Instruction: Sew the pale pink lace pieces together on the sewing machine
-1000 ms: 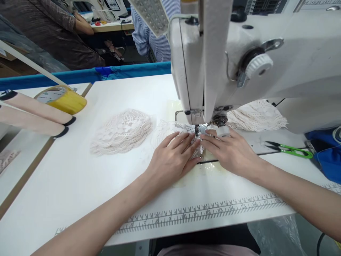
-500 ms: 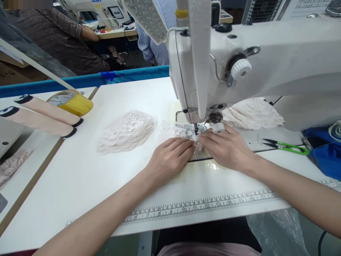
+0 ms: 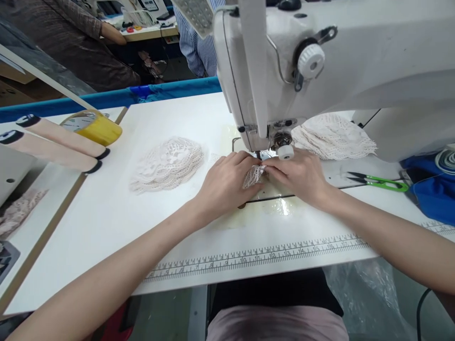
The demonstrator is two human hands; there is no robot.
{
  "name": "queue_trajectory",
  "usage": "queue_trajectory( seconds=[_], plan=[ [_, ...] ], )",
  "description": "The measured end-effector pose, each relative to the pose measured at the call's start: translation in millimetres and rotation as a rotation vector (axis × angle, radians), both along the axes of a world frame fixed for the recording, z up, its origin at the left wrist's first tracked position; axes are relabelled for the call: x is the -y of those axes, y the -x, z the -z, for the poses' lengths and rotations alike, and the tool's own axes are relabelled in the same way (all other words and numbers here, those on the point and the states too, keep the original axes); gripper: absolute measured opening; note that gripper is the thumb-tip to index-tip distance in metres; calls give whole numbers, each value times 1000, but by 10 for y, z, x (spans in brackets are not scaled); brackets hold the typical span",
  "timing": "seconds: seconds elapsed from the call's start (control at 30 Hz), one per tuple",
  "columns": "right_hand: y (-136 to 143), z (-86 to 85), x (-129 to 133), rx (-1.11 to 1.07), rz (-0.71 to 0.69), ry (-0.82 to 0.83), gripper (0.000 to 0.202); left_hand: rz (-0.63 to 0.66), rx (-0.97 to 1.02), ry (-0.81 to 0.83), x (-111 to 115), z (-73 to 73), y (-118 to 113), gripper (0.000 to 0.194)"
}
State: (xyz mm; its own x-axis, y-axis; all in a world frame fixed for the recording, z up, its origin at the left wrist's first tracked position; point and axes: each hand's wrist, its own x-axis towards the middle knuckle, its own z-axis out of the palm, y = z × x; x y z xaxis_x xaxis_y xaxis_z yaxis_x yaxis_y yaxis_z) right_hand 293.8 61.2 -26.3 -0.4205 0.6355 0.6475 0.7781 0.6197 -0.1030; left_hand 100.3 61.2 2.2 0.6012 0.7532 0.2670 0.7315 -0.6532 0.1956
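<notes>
A small piece of white lace [image 3: 253, 176] lies at the needle of the white sewing machine [image 3: 245, 94]. My left hand [image 3: 227, 182] is curled over its left side, the thumb below and the fingers above, holding it. From the right, my right hand [image 3: 298, 175] pinches the lace edge just in front of the presser foot, fingertips almost meeting the left hand's. Part of the lace and the needle tip are hidden by my fingers. One stack of lace pieces [image 3: 168, 165] rests left of my hands, another lace stack [image 3: 334, 137] behind the right hand.
Green-handled thread snips [image 3: 382, 182] lie at right, beside blue cloth [image 3: 435, 194]. Two thread cones [image 3: 53, 151] and a yellow tape roll [image 3: 95, 128] stand at left. A printed ruler [image 3: 256, 259] runs along the table's front edge. Two people are beyond the table.
My left hand has turned and opened its thumb downward around the lace, whose end now shows bunched between the hands. My right hand stays by the presser foot. The camera view has shifted slightly.
</notes>
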Motion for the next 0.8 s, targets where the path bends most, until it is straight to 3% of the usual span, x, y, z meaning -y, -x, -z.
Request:
queue_trajectory(
  seconds=[0.17, 0.27, 0.63, 0.8],
  plan=[
    [4, -19, 4, -47, 81, 62, 26, -144, 46, -55, -101, 111, -151, 18],
    [6, -39, 12, -48, 74, 102, 26, -165, 67, -123, -119, 153, -174, 13],
    [10, -19, 14, -55, 47, 61, 26, -79, 20, -142, -121, 107, -87, 16],
    [7, -9, 58, -53, -31, 85, 24, 97, -76, -231, -138, 73, 16, 18]
  ],
)
